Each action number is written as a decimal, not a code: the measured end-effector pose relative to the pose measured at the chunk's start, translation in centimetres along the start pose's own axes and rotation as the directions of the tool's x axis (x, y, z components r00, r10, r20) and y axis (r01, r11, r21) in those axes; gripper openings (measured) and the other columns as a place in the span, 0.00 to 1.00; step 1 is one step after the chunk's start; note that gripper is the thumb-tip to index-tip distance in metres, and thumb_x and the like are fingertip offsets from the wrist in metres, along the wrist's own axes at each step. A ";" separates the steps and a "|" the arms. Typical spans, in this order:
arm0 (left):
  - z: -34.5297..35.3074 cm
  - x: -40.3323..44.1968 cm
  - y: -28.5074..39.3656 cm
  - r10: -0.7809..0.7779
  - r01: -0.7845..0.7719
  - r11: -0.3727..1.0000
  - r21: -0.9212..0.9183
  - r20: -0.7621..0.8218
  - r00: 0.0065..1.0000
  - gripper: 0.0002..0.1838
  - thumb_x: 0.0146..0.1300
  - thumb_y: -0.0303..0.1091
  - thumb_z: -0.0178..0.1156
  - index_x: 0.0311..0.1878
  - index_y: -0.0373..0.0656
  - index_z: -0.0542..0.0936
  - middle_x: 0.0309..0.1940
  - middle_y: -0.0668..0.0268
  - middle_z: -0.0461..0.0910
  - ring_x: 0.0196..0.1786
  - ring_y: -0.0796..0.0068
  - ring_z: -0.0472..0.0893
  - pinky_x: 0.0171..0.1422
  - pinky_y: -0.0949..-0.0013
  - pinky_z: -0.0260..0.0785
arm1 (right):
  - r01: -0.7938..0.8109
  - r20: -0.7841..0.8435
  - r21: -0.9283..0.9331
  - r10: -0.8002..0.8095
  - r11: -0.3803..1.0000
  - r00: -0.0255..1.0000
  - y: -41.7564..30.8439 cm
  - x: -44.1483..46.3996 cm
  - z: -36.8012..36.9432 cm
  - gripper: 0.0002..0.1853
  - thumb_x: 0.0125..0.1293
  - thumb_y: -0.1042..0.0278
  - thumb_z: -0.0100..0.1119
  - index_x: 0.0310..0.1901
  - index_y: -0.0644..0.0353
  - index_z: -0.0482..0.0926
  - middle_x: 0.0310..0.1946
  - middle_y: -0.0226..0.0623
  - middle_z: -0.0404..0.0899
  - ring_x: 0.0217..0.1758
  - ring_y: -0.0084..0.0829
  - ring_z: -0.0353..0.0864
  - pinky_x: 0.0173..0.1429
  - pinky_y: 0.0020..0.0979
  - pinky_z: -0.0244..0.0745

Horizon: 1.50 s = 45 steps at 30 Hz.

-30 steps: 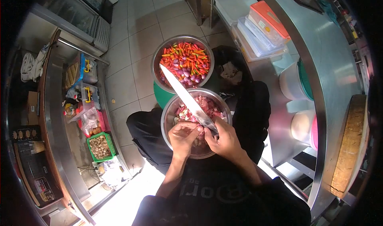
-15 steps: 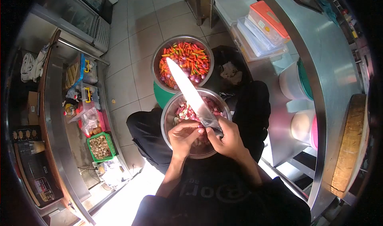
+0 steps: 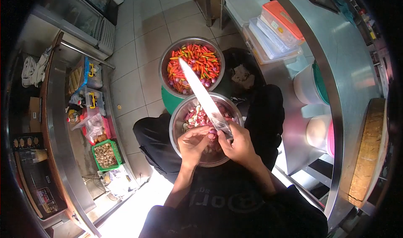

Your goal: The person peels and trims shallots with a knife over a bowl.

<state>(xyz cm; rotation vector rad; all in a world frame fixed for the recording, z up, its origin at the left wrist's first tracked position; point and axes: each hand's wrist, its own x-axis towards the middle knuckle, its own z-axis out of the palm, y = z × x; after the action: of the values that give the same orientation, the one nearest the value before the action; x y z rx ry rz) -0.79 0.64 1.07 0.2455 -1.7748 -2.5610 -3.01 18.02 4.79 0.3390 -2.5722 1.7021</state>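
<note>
My left hand [image 3: 193,145] pinches a small purple shallot [image 3: 213,132] between thumb and fingertips, over the near metal bowl [image 3: 174,131]. That bowl holds peeled reddish shallots and pale pieces. In my right hand [image 3: 240,145] is a large knife [image 3: 199,91], gripped low by the handle. Its broad blade points up and to the left, and its tip is over the far metal bowl [image 3: 163,70]. Red and orange chillies [image 3: 203,57] fill the far bowl, with purple shallots among them. Part of the knife's handle is hidden by my fingers.
A green stool [image 3: 168,99] is partly visible under the far bowl. On the left shelf is a green basket [image 3: 106,155] of small pale-brown items. Plastic boxes [image 3: 279,24] and lidded tubs [image 3: 310,85] sit on the right shelf. A round wooden board [image 3: 366,154] lies at the right.
The knife has swung to the right, so its tip has shifted across the far bowl. My right hand has moved slightly with it. My left hand has barely moved.
</note>
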 end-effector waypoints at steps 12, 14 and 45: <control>-0.3 0.1 -0.1 0.016 -0.017 1.000 0.023 0.041 0.999 0.21 0.66 0.11 0.69 0.61 0.29 0.82 0.52 0.55 0.89 0.57 0.71 0.87 0.65 0.66 0.81 | 0.068 -0.084 -0.035 -0.071 0.997 0.994 0.0 0.3 -0.6 0.12 0.66 0.71 0.69 0.45 0.68 0.80 0.37 0.56 0.83 0.38 0.59 0.86 0.42 0.48 0.80; -0.1 0.1 0.3 0.000 -0.001 1.000 0.025 0.048 0.999 0.23 0.66 0.11 0.69 0.63 0.28 0.81 0.52 0.54 0.89 0.56 0.70 0.88 0.65 0.66 0.81 | 0.022 -0.055 0.026 -0.021 0.999 0.998 -0.9 0.2 -0.5 0.14 0.65 0.70 0.68 0.48 0.67 0.77 0.38 0.57 0.81 0.42 0.61 0.84 0.46 0.50 0.79; -0.4 0.0 3.4 -0.149 0.129 0.970 0.205 0.085 0.985 0.28 0.66 0.16 0.71 0.68 0.31 0.75 0.48 0.57 0.90 0.53 0.72 0.88 0.60 0.69 0.81 | 0.039 0.135 -0.148 -0.019 0.988 0.991 0.4 -0.1 -0.3 0.09 0.68 0.72 0.63 0.45 0.66 0.75 0.35 0.56 0.81 0.41 0.62 0.84 0.46 0.54 0.78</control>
<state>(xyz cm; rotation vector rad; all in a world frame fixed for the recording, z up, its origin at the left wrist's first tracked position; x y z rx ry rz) -1.03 -0.93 4.15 0.2579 -2.1262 -2.5276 -3.01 18.43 4.53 0.4959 -2.7533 1.5134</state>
